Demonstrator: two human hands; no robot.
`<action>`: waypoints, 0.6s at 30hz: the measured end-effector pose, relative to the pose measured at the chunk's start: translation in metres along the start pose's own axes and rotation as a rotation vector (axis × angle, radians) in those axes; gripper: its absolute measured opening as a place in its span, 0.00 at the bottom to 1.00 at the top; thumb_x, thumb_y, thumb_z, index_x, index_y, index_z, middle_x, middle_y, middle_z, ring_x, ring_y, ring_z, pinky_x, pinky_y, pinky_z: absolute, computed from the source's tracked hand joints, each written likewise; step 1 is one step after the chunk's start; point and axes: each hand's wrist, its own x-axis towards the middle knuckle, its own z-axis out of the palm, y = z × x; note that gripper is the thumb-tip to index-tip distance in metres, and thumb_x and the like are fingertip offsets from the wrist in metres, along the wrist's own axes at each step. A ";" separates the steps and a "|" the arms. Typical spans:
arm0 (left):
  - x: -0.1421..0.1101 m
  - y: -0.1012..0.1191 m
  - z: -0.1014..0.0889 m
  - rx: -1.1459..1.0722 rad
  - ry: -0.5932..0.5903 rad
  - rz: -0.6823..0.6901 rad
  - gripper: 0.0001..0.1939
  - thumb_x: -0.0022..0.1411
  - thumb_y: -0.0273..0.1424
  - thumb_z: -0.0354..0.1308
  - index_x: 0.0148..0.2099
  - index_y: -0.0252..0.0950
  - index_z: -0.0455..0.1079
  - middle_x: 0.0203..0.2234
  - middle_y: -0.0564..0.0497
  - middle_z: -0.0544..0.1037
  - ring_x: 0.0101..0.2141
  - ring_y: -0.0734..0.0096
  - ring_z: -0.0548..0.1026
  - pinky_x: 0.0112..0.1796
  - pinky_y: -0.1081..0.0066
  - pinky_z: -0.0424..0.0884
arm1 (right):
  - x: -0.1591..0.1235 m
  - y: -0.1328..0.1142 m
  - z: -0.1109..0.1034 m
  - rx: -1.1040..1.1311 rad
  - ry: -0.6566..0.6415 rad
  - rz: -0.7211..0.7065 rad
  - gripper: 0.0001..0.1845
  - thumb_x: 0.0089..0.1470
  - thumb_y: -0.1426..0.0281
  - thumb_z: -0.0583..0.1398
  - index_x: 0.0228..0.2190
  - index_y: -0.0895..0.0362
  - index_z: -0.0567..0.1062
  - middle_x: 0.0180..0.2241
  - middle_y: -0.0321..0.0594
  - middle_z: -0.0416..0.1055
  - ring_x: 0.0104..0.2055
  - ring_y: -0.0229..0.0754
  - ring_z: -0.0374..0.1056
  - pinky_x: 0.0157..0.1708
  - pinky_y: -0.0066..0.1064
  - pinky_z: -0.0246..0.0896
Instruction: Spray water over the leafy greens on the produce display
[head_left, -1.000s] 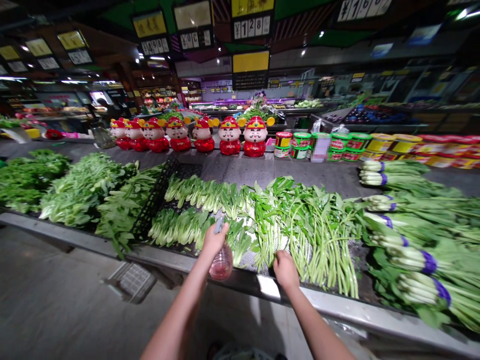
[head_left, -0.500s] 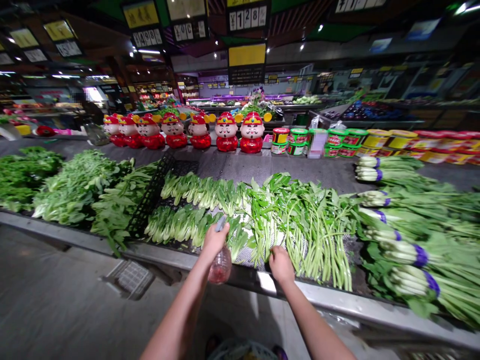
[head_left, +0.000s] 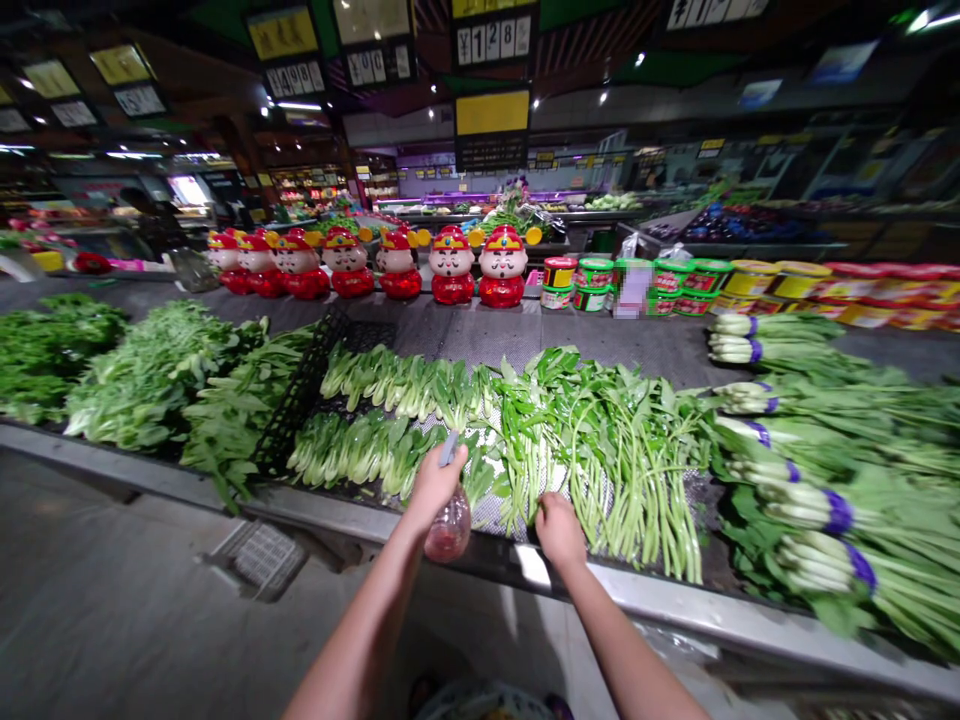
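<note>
My left hand [head_left: 433,482] is wrapped round a small pinkish spray bottle [head_left: 448,528], its nozzle pointing at the bok choy [head_left: 375,445] on the produce counter. My right hand [head_left: 559,528] is closed at the stem ends of the long-stemmed leafy greens [head_left: 622,450], just above the counter's metal front edge [head_left: 675,600]. What its fingers grip is hidden by the back of the hand.
Bundled celery-like stalks with purple bands [head_left: 817,500] lie to the right, more leafy greens [head_left: 150,370] to the left. Red figurine jars [head_left: 450,265] and green and yellow tubs [head_left: 675,280] line the back. A floor drain grate [head_left: 259,555] lies below left.
My left hand with the bottle has shifted slightly right and tilted toward the greens. My right hand has edged a little forward onto the stems. The view has dipped slightly.
</note>
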 end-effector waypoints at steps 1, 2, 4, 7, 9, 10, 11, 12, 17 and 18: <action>-0.001 0.004 0.001 -0.017 -0.007 0.009 0.19 0.56 0.47 0.51 0.27 0.35 0.65 0.20 0.57 0.63 0.23 0.76 0.61 0.26 0.76 0.55 | 0.000 0.000 0.000 0.003 0.000 -0.001 0.15 0.54 0.75 0.48 0.37 0.58 0.73 0.39 0.46 0.70 0.44 0.42 0.65 0.46 0.27 0.54; -0.002 0.008 0.003 -0.031 -0.010 0.015 0.19 0.57 0.46 0.51 0.27 0.35 0.64 0.20 0.57 0.63 0.23 0.76 0.60 0.26 0.76 0.55 | 0.000 0.000 0.000 0.005 0.000 0.001 0.15 0.54 0.75 0.48 0.37 0.58 0.73 0.39 0.46 0.71 0.45 0.42 0.65 0.46 0.27 0.54; -0.002 0.015 0.006 -0.051 -0.017 0.018 0.18 0.57 0.45 0.52 0.28 0.34 0.65 0.20 0.57 0.61 0.23 0.77 0.59 0.26 0.76 0.55 | 0.000 0.000 0.000 0.009 0.000 0.005 0.15 0.53 0.76 0.49 0.37 0.58 0.73 0.39 0.46 0.71 0.45 0.42 0.65 0.46 0.28 0.54; -0.004 0.019 0.010 -0.063 -0.027 0.004 0.18 0.57 0.45 0.52 0.28 0.34 0.65 0.19 0.57 0.61 0.22 0.77 0.58 0.25 0.76 0.55 | 0.000 0.001 0.002 0.001 0.004 0.006 0.15 0.53 0.76 0.49 0.36 0.57 0.73 0.39 0.45 0.71 0.45 0.42 0.65 0.45 0.28 0.55; -0.005 0.018 0.013 -0.055 -0.040 -0.002 0.19 0.57 0.46 0.52 0.28 0.34 0.66 0.19 0.57 0.63 0.22 0.77 0.59 0.25 0.75 0.55 | 0.000 0.002 0.003 -0.011 0.007 0.006 0.15 0.54 0.75 0.48 0.36 0.57 0.73 0.39 0.45 0.71 0.44 0.43 0.65 0.44 0.28 0.55; -0.005 0.017 0.014 -0.050 -0.041 0.001 0.19 0.57 0.46 0.52 0.28 0.34 0.66 0.19 0.57 0.64 0.22 0.77 0.60 0.25 0.75 0.56 | 0.000 0.002 0.003 -0.015 0.008 0.004 0.15 0.54 0.75 0.48 0.36 0.57 0.73 0.39 0.45 0.71 0.44 0.43 0.65 0.44 0.28 0.55; -0.006 0.015 0.015 -0.046 -0.042 0.007 0.20 0.58 0.46 0.51 0.28 0.34 0.66 0.20 0.56 0.65 0.22 0.76 0.61 0.25 0.75 0.56 | 0.000 0.002 0.004 -0.018 0.010 -0.001 0.14 0.54 0.75 0.48 0.36 0.57 0.73 0.39 0.45 0.71 0.44 0.43 0.65 0.43 0.28 0.56; -0.006 0.014 0.016 -0.047 -0.046 0.011 0.20 0.58 0.47 0.51 0.28 0.34 0.66 0.20 0.56 0.66 0.22 0.76 0.62 0.25 0.75 0.57 | 0.000 0.002 0.004 -0.020 0.011 -0.007 0.14 0.54 0.75 0.48 0.36 0.57 0.72 0.39 0.45 0.71 0.44 0.43 0.65 0.43 0.29 0.56; -0.006 0.007 0.019 -0.068 -0.060 -0.058 0.22 0.58 0.48 0.50 0.27 0.33 0.68 0.18 0.55 0.70 0.20 0.75 0.66 0.24 0.75 0.59 | 0.001 0.002 0.003 -0.026 0.012 -0.030 0.14 0.54 0.75 0.48 0.35 0.56 0.72 0.38 0.45 0.71 0.43 0.43 0.66 0.44 0.29 0.55; -0.006 0.006 0.019 -0.065 -0.060 -0.073 0.22 0.58 0.48 0.50 0.28 0.33 0.69 0.18 0.54 0.70 0.20 0.75 0.67 0.24 0.75 0.59 | 0.001 0.001 0.002 -0.020 0.009 -0.033 0.15 0.53 0.75 0.47 0.34 0.56 0.72 0.38 0.45 0.71 0.43 0.43 0.66 0.44 0.29 0.55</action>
